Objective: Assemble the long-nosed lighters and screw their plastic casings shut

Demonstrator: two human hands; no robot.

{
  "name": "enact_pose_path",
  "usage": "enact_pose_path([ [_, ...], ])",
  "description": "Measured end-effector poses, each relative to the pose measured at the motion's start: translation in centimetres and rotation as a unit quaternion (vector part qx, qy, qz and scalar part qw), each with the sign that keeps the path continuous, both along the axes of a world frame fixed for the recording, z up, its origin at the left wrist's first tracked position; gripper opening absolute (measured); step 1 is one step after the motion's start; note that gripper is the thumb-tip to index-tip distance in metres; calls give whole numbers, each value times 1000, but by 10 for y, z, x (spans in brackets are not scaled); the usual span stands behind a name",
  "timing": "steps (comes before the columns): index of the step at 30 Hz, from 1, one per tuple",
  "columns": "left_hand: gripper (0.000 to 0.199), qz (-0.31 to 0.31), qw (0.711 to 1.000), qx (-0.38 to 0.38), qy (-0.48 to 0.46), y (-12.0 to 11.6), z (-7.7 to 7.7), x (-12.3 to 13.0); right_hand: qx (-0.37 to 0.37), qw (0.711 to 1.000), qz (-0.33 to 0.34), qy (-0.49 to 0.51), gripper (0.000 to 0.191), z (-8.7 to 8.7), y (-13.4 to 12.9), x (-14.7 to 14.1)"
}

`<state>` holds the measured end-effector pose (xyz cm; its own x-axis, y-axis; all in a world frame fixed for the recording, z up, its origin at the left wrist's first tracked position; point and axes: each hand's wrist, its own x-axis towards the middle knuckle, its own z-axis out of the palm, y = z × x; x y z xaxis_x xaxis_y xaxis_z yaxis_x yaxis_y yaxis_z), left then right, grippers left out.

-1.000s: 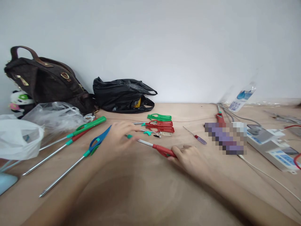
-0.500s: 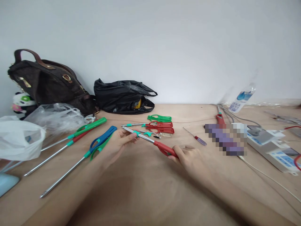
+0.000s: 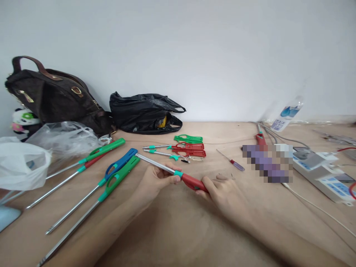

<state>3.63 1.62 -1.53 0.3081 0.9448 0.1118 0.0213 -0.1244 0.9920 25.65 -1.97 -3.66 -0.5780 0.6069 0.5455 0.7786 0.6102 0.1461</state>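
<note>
A long-nosed lighter (image 3: 191,182) with a red handle is between my hands, its metal tube pointing up and left. My right hand (image 3: 222,189) is wrapped round the handle. My left hand (image 3: 158,180) pinches near the teal collar (image 3: 178,174), which sits where tube and handle meet. Beyond the tube lie opened red handle shells (image 3: 191,152), a green handle shell (image 3: 189,139), and slim tubes with teal collars (image 3: 155,152). Small loose parts and wires (image 3: 187,160) are beside them. A screwdriver (image 3: 235,165) lies to the right of these.
Left are several lighters, one blue-handled (image 3: 119,165), another green-handled (image 3: 122,176). Behind stand a dark backpack (image 3: 61,96), a black plastic bag (image 3: 141,113) and a white bag (image 3: 25,163). Right are a power strip (image 3: 319,178), cables, a pixelated purple item (image 3: 264,163) and a bottle (image 3: 287,115).
My left hand has slid right along the tube, and the teal collar has gone from midway on the tube to the red handle. My right hand keeps hold of the handle.
</note>
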Motion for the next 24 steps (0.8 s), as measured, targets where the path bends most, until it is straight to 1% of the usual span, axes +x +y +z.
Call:
enact_pose_path([
  [5, 39, 12, 1000, 4, -16, 0, -9, 3, -30, 999, -13, 0, 44, -5, -2, -2],
  [8, 40, 8, 1000, -4, -23, 1, -12, 3, -49, 999, -18, 0, 45, -6, -4, -2],
  [13, 33, -27, 998, -13, -48, 0, -6, 2, -100, 995, -10, 23, 45, -3, -5, -3],
  [15, 31, -25, 999, -5, -44, -2, -3, 5, -98, 995, -8, 33, 47, -3, -6, -4],
  [17, 33, 4, 1000, -2, -29, -6, -2, 8, -73, 997, -8, 32, 50, -4, -6, -5],
  [20, 36, 37, 999, -23, -22, -10, -4, 13, -52, 998, -10, 25, 51, -5, -7, -6],
  [24, 35, 13, 999, -30, -37, -10, -6, 13, -56, 998, -9, 23, 50, -8, -5, -6],
])
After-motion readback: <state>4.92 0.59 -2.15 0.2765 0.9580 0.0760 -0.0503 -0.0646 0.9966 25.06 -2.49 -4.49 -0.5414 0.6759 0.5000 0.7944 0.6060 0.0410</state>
